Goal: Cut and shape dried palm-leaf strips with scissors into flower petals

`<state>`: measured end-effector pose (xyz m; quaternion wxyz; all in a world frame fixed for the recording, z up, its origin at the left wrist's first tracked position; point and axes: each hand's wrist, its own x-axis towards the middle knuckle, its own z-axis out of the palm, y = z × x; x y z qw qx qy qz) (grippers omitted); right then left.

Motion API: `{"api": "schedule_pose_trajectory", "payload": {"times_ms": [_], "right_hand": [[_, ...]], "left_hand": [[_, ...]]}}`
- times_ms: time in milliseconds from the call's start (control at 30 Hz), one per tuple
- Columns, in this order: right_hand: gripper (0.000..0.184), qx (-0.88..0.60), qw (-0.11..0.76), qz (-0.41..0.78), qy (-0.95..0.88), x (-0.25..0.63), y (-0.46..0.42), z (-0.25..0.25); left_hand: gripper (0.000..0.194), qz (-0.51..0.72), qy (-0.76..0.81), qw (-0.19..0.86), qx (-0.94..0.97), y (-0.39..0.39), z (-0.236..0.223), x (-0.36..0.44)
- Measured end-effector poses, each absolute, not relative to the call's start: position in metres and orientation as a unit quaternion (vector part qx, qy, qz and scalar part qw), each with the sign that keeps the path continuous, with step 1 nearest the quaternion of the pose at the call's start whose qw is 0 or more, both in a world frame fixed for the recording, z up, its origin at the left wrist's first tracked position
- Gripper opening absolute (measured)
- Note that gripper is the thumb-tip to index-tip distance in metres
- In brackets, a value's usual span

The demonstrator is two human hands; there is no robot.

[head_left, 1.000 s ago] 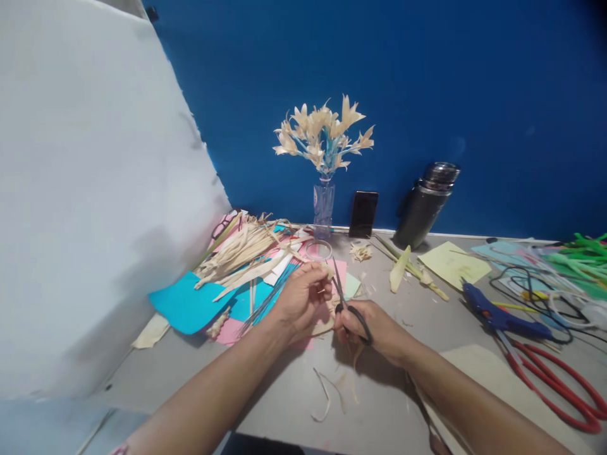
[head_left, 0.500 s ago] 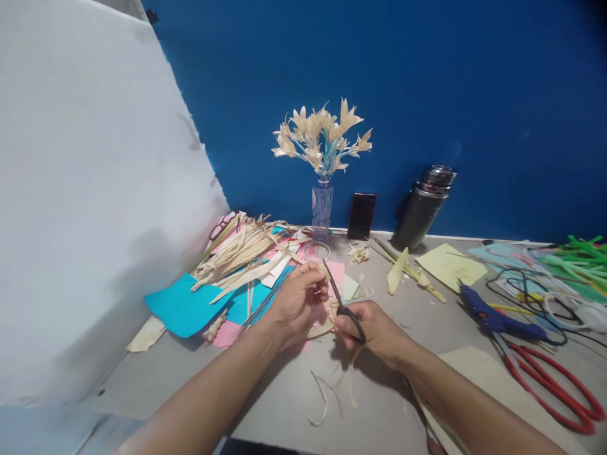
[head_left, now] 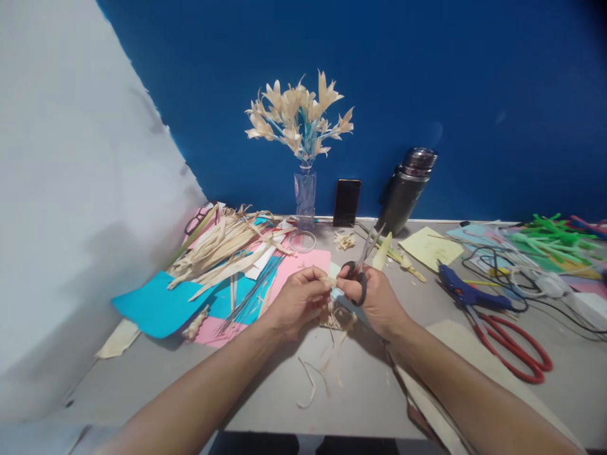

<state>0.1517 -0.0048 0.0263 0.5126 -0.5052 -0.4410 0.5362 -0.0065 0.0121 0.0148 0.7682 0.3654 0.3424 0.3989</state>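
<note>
Near the middle of the table my left hand (head_left: 301, 296) pinches a small pale piece of dried husk (head_left: 331, 282) between thumb and fingertips. My right hand (head_left: 374, 297) is closed around the black handles of a pair of scissors (head_left: 364, 268), whose blades point up and away, slightly apart. The right thumb and fingertip also meet the husk piece, so both hands touch it. Beneath them lie thin husk scraps (head_left: 339, 316), partly hidden by the hands. A curled pale strip (head_left: 308, 385) rests on the table nearer to me.
Dried husk strips (head_left: 222, 240) and blue paper (head_left: 156, 303) lie left. Behind stand a bottle (head_left: 306, 196) with husk flowers (head_left: 298, 114), a phone (head_left: 347, 202) and a leaning flask (head_left: 408, 189). Right are a blue glue gun (head_left: 469, 294), red-handled scissors (head_left: 515, 347) and cables.
My right hand has turned the scissors so the blades point away from the left hand, and its fingertips have come to the husk piece. The view has shifted right.
</note>
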Motion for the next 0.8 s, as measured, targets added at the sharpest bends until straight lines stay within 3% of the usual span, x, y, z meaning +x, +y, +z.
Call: {"api": "schedule_pose_trajectory", "payload": {"times_ms": [233, 500, 667, 800], "right_hand": [[0.034, -0.477, 0.482, 0.574, -0.459, 0.164, -0.004, 0.028], [0.026, -0.466, 0.437, 0.575, -0.512, 0.168, -0.004, 0.026], [0.030, -0.484, 0.482, 0.560, -0.469, 0.167, -0.001, 0.024], [0.044, -0.467, 0.441, 0.551, -0.533, 0.160, -0.003, 0.016]], "left_hand": [[0.013, 0.371, 0.335, 0.774, 0.389, 0.014, 0.026, -0.011], [0.018, 0.331, 0.368, 0.714, 0.494, 0.012, 0.032, -0.015], [0.023, 0.356, 0.354, 0.755, 0.422, 0.016, 0.028, -0.013], [0.026, 0.457, 0.369, 0.732, 0.344, 0.021, 0.029, -0.014]]}}
